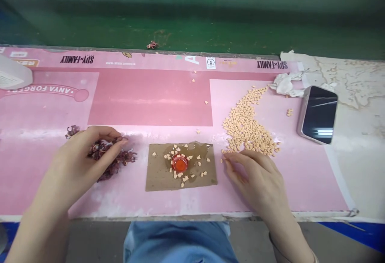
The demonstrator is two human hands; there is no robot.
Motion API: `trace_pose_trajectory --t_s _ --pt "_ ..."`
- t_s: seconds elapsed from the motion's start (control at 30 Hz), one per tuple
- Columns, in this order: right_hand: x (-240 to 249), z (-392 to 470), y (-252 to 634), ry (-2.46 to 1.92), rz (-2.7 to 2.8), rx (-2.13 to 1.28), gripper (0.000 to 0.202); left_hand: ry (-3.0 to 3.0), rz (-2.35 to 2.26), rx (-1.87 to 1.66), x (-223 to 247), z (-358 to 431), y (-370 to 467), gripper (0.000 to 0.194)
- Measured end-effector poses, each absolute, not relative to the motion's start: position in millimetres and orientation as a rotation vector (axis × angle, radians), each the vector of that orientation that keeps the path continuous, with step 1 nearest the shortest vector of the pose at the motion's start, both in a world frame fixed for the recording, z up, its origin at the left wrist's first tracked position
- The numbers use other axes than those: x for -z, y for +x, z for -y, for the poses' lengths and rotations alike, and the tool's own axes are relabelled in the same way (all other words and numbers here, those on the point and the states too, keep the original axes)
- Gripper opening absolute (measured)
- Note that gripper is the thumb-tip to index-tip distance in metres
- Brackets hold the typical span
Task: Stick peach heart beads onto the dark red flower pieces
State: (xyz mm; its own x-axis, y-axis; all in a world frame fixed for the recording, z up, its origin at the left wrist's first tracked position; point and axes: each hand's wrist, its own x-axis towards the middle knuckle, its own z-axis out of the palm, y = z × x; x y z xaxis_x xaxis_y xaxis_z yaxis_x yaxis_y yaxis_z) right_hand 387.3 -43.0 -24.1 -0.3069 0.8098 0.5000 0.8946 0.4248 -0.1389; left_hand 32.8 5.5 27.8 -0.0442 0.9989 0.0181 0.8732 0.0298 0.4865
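Observation:
My left hand (87,158) is over a pile of dark red dried petals (112,166), its thumb and forefinger pinched on a petal piece. At the lower left edge of a heap of small cream-coloured pieces (246,128), my right hand (255,174) has thumb and forefinger together at a tiny piece. Between the hands lies a brown rectangular sheet (156,178) with a wet, shiny patch. A round red piece (180,164) sits at its middle, and several cream bits are scattered around it.
A phone (319,114) lies at the right, beside crumpled white tissue (287,84). At the far left stands a whitish container (13,74). Behind the pink printed sheet (150,98) is a green surface (120,26) with a small dark red scrap (152,45).

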Motion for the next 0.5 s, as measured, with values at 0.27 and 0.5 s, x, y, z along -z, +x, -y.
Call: trace_pose_trajectory --t_s 0.27,0.5 --pt "16.5 46.1 380.1 -1.365 1.980 -0.177 0.015 2.108 -1.427 -0.939 -34.3 29.3 70.8 0.016" --pt "-20.3 57.8 325.1 -1.024 1.829 -0.712 0.035 1.861 -1.045 -0.842 -22.5 61.3 122.1 0.010"
